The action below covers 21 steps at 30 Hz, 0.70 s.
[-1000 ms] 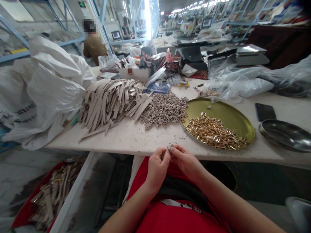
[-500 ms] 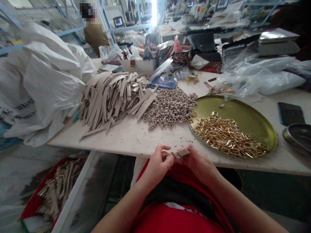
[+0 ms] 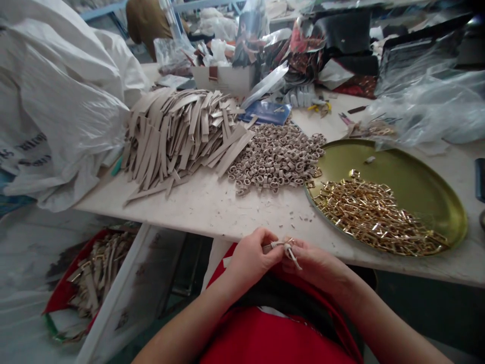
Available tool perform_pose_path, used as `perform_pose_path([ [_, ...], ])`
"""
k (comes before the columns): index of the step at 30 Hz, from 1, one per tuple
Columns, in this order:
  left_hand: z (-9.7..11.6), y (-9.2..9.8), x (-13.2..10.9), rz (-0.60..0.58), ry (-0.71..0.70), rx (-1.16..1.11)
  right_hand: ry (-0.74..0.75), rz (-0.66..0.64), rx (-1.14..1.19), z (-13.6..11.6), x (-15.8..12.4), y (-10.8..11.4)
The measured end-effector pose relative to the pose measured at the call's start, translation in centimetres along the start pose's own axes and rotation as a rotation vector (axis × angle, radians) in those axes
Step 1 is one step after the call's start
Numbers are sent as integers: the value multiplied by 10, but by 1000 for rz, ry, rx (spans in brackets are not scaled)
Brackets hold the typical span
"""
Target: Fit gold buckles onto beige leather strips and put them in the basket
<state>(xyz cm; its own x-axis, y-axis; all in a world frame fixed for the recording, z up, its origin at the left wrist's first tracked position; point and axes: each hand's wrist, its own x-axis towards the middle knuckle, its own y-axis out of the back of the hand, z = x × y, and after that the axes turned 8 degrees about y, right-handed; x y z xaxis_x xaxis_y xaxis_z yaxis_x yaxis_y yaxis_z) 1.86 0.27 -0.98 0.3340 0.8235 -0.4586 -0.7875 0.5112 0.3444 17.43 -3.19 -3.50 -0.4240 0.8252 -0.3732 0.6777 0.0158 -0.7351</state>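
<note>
Just off the table's front edge, my left hand (image 3: 256,254) pinches a narrow beige strap (image 3: 294,259) between thumb and fingers. My right hand (image 3: 320,263) meets it from the other side, its fingertips closed around the same strap. A short end of the strap sticks out edge-on between the hands, tilted down to the right. A small gold glint shows at the right fingertips, perhaps a buckle, too small to be sure. Beyond the hands lie a heap of beige strap loops (image 3: 278,156) and a round golden tray (image 3: 417,172) with a pile of gold buckles (image 3: 375,215).
A large pile of flat beige straps (image 3: 182,136) covers the table's left part, beside a white sack (image 3: 71,101). Below left, a red-rimmed container (image 3: 62,298) holds buckled straps. Farther back are a white box (image 3: 223,78), a blue packet (image 3: 267,112) and clear plastic bags (image 3: 435,106).
The strap end has turned from lying flat to edge-on and now points downward. Both hands stay together on it. The head view has tipped down and come closer to the table.
</note>
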Motion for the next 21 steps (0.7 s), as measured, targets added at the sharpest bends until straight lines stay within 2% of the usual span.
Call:
perform_pose_path([
  [4,0,2,-14,-154,19,-233,101,69,-46,2,-12,-9],
  [7,1,5,-27,-191,17,-317,189,127,-156,3,-19,-15],
  [13,-1,4,-41,-209,-7,-352,547,409,-646,11,-23,-17],
  [15,-5,2,-43,-210,-21,-334,561,372,-779,12,-26,-17],
  [19,-13,-3,-47,-243,-34,-304,406,154,-904,13,-35,-18],
  [21,-16,-5,-50,-261,-52,-292,450,164,-1042,17,-39,-18],
])
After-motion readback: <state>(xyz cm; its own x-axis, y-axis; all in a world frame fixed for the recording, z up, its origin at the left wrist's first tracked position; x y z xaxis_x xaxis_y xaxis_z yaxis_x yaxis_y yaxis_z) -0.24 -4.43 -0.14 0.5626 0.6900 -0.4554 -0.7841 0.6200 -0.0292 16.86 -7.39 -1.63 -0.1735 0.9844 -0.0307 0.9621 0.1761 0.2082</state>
